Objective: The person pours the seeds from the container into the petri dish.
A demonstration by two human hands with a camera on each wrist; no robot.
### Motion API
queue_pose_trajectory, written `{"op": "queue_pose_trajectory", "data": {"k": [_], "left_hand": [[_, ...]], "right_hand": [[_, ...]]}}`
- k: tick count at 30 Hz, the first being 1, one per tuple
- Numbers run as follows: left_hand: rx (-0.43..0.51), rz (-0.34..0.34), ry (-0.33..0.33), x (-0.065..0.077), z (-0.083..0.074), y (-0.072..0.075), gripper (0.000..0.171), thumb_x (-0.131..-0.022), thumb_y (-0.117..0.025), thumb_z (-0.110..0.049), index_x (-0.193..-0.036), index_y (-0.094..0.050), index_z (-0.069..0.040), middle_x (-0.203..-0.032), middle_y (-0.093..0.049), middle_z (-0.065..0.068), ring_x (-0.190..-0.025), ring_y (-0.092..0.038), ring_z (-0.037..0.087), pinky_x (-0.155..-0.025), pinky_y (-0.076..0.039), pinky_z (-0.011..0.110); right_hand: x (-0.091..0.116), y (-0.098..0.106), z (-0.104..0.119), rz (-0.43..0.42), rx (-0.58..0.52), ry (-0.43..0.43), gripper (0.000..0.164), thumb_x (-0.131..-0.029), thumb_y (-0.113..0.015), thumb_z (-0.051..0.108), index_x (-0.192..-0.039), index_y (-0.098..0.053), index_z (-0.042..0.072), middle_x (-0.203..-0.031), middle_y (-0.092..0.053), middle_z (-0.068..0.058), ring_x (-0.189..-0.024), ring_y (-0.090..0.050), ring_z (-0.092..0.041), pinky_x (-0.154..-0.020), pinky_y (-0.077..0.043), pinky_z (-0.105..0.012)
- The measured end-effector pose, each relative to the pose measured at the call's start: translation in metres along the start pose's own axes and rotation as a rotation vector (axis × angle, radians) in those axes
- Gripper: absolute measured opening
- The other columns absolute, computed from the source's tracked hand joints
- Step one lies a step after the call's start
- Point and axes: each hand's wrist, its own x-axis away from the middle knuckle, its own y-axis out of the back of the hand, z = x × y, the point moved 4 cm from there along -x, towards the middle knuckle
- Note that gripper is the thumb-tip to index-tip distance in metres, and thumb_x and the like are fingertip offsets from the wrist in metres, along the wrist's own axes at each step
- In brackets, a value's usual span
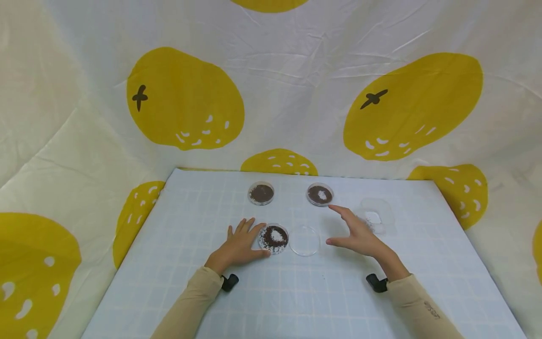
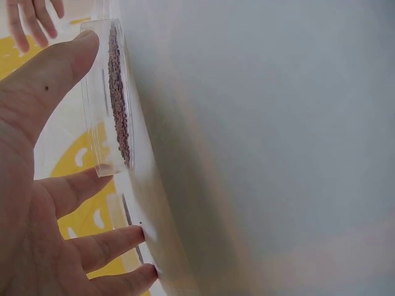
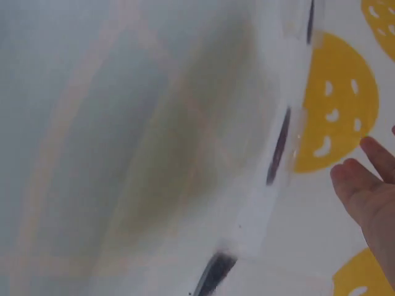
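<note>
My left hand (image 1: 241,245) holds a clear round petri dish (image 2: 92,123) by its sides, the thumb at one edge and the index finger at the opposite one. Dark brown grains (image 1: 280,241) lie inside, with white granules (image 1: 276,235) heaped over and scattered among them. Just right of this dish a clear round lid (image 1: 304,241) lies flat on the table. Over the table to the right of the lid hovers my right hand (image 1: 357,235), thumb and fingers spread apart with nothing between them.
Two more petri dishes stand farther back: the left one (image 1: 261,204) holds brown grains, the right one (image 1: 320,205) brown grains topped with white. A clear plastic box (image 1: 383,203) with white granules sits behind the right hand. A patterned curtain (image 1: 292,103) hangs behind the table (image 1: 296,301).
</note>
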Motion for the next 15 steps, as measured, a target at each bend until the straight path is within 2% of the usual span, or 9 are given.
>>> {"op": "queue_pose_trajectory", "data": {"k": [4, 8, 15], "left_hand": [[0.017, 0.001, -0.007, 0.001, 0.0, 0.001, 0.088, -0.086, -0.067, -0.064, -0.157, -0.035, -0.023, -0.162, -0.022, 0.017, -0.149, -0.011, 0.043, -0.108, -0.004, 0.075], [0.026, -0.005, -0.012, 0.002, 0.0, 0.001, 0.088, -0.086, -0.068, -0.064, -0.156, -0.036, -0.023, -0.162, -0.023, 0.017, -0.148, -0.012, 0.044, -0.108, -0.005, 0.075], [0.02, 0.0, -0.009, 0.002, 0.0, 0.0, 0.088, -0.085, -0.067, -0.065, -0.156, -0.035, -0.023, -0.162, -0.022, 0.017, -0.149, -0.011, 0.042, -0.108, -0.005, 0.075]], "right_hand": [[-0.006, -0.017, -0.001, 0.046, 0.007, 0.029, 0.097, -0.079, -0.086, 0.04, -0.156, -0.031, 0.016, -0.155, -0.035, -0.01, -0.142, -0.031, -0.034, -0.109, -0.029, -0.062], [-0.011, -0.03, -0.002, 0.099, 0.038, 0.056, 0.099, -0.078, -0.087, 0.038, -0.155, -0.032, 0.01, -0.153, -0.036, -0.014, -0.141, -0.032, -0.034, -0.11, -0.029, -0.058], [-0.017, -0.049, -0.005, 0.186, 0.161, 0.014, 0.099, -0.076, -0.088, 0.037, -0.153, -0.034, 0.007, -0.152, -0.035, -0.018, -0.141, -0.03, -0.037, -0.112, -0.029, -0.056]]}}
